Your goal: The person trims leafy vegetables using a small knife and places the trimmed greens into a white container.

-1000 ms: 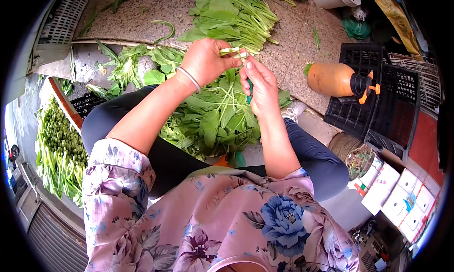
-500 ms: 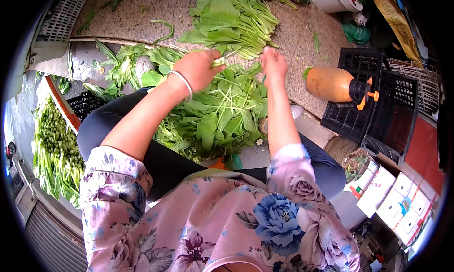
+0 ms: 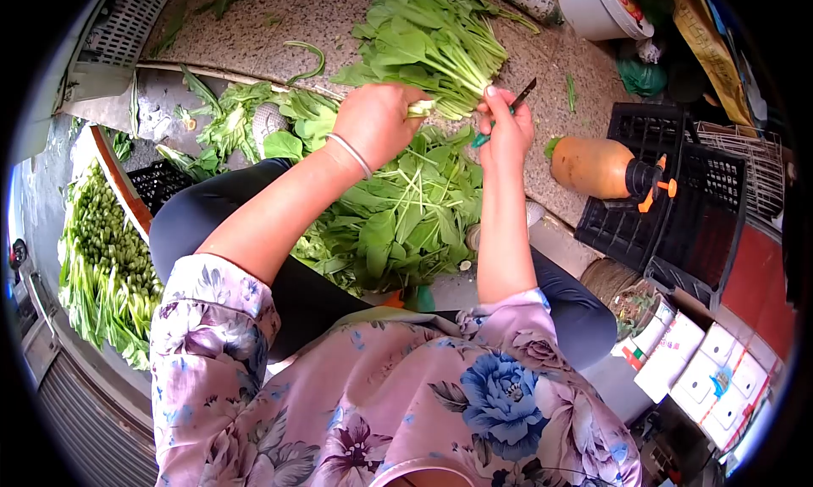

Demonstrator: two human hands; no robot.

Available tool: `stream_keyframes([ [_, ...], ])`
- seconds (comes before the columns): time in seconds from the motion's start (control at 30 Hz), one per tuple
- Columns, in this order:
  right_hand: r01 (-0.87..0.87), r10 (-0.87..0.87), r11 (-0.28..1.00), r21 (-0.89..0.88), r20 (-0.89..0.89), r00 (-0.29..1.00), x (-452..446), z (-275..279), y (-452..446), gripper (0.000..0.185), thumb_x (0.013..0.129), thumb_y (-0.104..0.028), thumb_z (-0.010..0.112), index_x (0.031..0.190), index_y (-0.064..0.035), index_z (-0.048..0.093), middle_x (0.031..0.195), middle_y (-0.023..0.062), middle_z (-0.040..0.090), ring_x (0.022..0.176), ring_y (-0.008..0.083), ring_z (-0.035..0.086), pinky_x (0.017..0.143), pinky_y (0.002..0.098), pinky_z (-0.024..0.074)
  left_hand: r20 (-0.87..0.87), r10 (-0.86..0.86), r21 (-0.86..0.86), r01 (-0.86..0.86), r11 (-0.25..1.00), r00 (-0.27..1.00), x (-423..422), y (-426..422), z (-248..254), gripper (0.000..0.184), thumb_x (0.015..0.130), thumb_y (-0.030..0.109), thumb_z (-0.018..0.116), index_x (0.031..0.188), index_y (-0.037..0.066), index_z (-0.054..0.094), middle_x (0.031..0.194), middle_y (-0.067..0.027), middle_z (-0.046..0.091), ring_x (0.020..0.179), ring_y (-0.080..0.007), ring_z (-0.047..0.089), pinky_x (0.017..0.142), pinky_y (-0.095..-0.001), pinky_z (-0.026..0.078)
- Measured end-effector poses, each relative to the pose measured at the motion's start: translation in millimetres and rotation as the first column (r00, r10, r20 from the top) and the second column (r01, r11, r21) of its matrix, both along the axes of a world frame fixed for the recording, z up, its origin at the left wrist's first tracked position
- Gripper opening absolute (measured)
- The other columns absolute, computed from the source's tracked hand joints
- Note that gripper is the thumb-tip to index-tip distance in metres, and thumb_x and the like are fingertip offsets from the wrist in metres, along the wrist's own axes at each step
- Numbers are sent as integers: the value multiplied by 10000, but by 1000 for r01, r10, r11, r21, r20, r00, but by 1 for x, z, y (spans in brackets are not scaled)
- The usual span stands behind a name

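Note:
My left hand (image 3: 377, 121), with a bangle at the wrist, is closed around a small bunch of pale leafy-green stems (image 3: 421, 108). Its fingers hide most of that bunch. In my right hand (image 3: 506, 131) is a small knife (image 3: 524, 94), its dark blade pointing up and away and a bit of green handle showing below the fingers. The right fingertips are at the stem ends of a larger heap of leafy greens (image 3: 432, 42) on the speckled stone slab (image 3: 546, 161). Below both hands, between my legs, lies a loose pile of greens (image 3: 398, 216).
An orange spray bottle (image 3: 591, 167) lies on its side to the right, against black crates (image 3: 699, 199). A white bucket (image 3: 601, 11) stands at the back right. Densely packed greens (image 3: 106, 258) fill the left side. White boxes (image 3: 720, 377) are at lower right.
Both hands have shifted slightly right; the left stays closed on the stems. My right hand has turned, so the knife blade now shows. The whole view has moved a little.

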State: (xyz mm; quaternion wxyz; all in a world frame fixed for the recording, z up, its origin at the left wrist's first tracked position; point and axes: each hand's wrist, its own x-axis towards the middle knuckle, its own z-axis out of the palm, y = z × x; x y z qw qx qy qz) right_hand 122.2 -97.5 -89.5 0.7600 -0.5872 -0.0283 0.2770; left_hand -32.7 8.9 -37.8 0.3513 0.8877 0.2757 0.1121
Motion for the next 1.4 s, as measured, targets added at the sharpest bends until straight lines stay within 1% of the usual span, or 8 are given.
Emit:
stream_keyframes([
  [0.1, -44, 44, 999, -4, 38, 998, -26, 29, -19, 210, 734, -41, 686, 851, -24, 513, 730, 58, 581, 558, 101, 547, 393, 174, 331, 191, -149, 368, 70, 927, 970, 1, -5, 18, 418, 664, 100, 611, 1079, 148, 593, 1040, -38, 604, 957, -218, 566, 723, -325, 499],
  [0.2, -119, 123, 992, -51, 84, 989, -44, 43, -34, 201, 732, -38, 688, 856, -15, 532, 725, 53, 577, 539, 98, 545, 389, 170, 327, 250, -254, 429, 128, 894, 934, 4, -14, 13, 540, 618, -30, 564, 1120, 168, 573, 1107, -30, 567, 999, -221, 534, 697, -333, 492],
  [0.47, -339, 345, 938, -67, 113, 932, -53, 57, -51, 394, 898, -293, 484, 1148, 10, 512, 766, 20, 543, 551, 31, 391, 436, 142, 294, 245, -167, -71, 189, 979, 955, 6, -14, 8, 278, 724, 89, 626, 1001, 80, 607, 875, -104, 605, 785, -285, 589, 663, -330, 472],
  [1.13, -560, 500, 816, -143, -311, 808, -45, -2, -64, 409, 848, -244, 582, 1173, -5, 512, 641, -49, 468, 508, 17, 398, 420, 163, 298, -51, -152, -11, 152, 988, 987, -9, -5, 6, 293, 733, 66, 560, 1025, 80, 576, 885, -142, 615, 767, -315, 597, 683, -373, 481],
  [1.17, -509, 509, 675, -534, -163, 845, -33, -28, -62, 452, 823, -271, 610, 1176, -6, 510, 699, -15, 531, 564, 63, 472, 464, 203, 359, -66, -144, -33, 142, 989, 987, -9, -2, 8, 294, 737, 69, 562, 1030, 81, 576, 882, -143, 618, 758, -314, 602, 684, -376, 483],
  [1.23, -229, 507, 561, -795, 111, 855, -1, -72, -53, 499, 776, -315, 653, 1149, -10, 525, 841, 65, 610, 721, 164, 572, 594, 293, 443, -134, -216, -125, 200, 972, 967, -10, -1, 7, 245, 759, 95, 569, 1003, 81, 582, 853, -142, 625, 755, -300, 614, 685, -384, 486],
  [1.33, -108, 297, 739, -665, 178, 938, 46, -82, -19, 411, 751, -315, 655, 1048, -44, 566, 943, 135, 614, 875, 269, 583, 765, 361, 450, -283, -628, -231, 584, 778, 725, -18, -11, -2, 184, 788, 175, 550, 947, 82, 564, 795, -146, 611, 744, -298, 611, 678, -390, 484],
  [1.4, 90, 369, 696, -713, 463, 806, 75, -101, 7, 353, 744, -302, 651, 1008, -84, 570, 1006, 143, 572, 906, 281, 571, 779, 386, 442, -295, -578, -82, 583, 809, 761, -20, -12, -4, 193, 793, 172, 529, 967, 94, 555, 752, -141, 606, 722, -311, 603, 681, -399, 478],
])
